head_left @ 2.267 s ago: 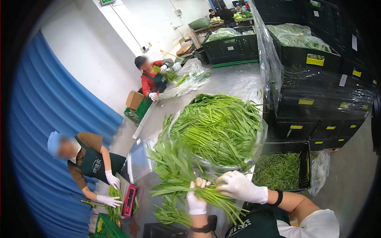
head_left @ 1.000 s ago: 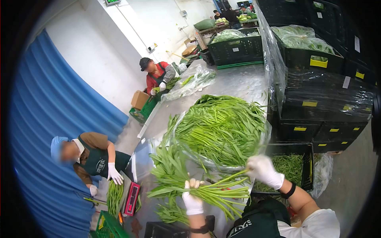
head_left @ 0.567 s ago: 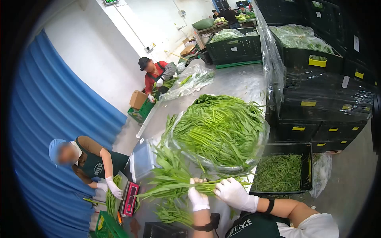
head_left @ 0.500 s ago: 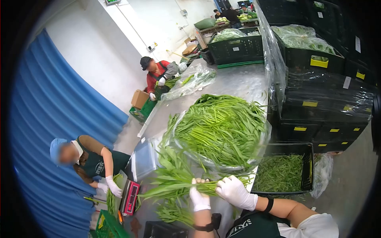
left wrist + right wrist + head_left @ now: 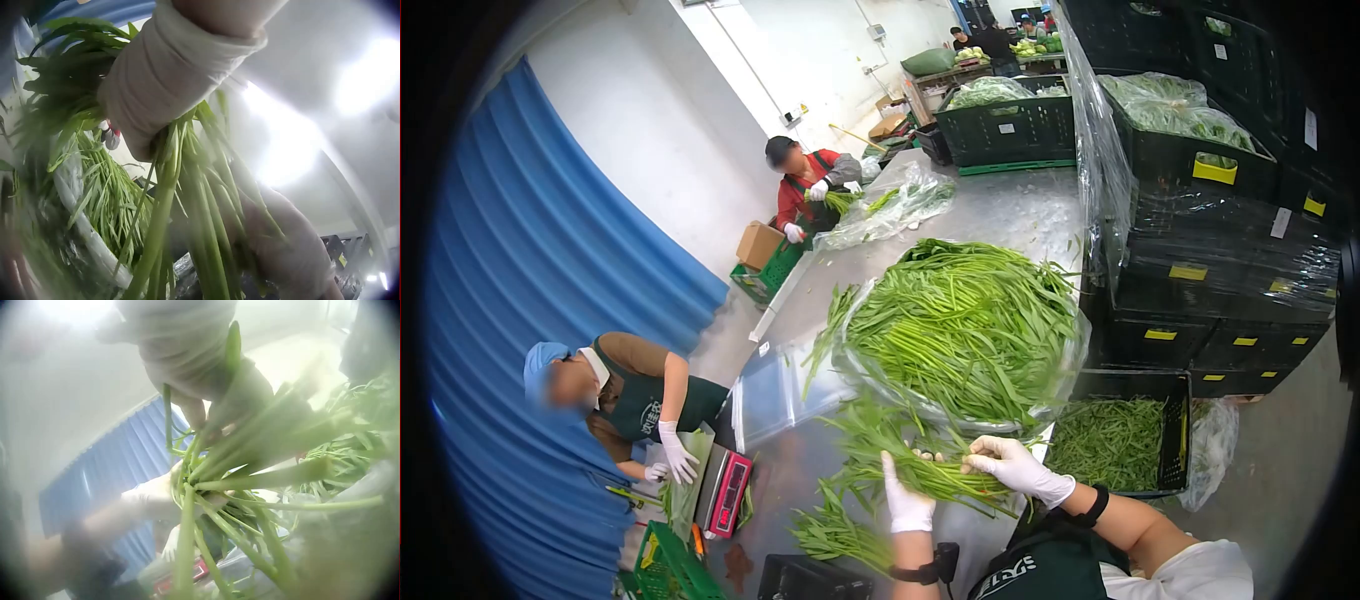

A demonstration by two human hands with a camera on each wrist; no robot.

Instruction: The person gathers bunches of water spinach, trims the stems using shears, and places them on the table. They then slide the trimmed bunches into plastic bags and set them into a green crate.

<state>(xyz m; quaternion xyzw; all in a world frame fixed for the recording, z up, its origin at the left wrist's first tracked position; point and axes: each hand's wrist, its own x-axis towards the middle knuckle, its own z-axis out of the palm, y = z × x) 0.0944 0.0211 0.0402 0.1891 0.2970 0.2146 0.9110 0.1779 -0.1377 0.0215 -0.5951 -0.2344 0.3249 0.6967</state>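
Observation:
My gloved left hand (image 5: pixel 908 498) grips a bunch of water spinach (image 5: pixel 960 482) around its stems, over the near side of the metal table. The leaves (image 5: pixel 868 436) spread out to the left and the pale stem ends point right. At the stems, my gloved right hand (image 5: pixel 1022 468) pinches with thumb and fingers. In the left wrist view, loose stems (image 5: pixel 206 219) hang below the left hand, with the right hand (image 5: pixel 287 250) behind them. The right wrist view is hazy; its stems (image 5: pixel 215 485) fan out below the right hand's fingertips. A smaller bunch (image 5: pixel 840 530) lies on the table nearby.
A large plastic-lined heap of water spinach (image 5: pixel 965 335) stands just beyond my hands. To the right are a black crate of cut greens (image 5: pixel 1178 430) and stacked wrapped crates (image 5: pixel 1200 260). A person works at a red scale (image 5: pixel 726 495) on the left; another stands farther back.
My right hand swung out right with some stems, then came back to the bunch. The bunch's leaves have shifted right and closer to the heap. My left hand keeps its grip.

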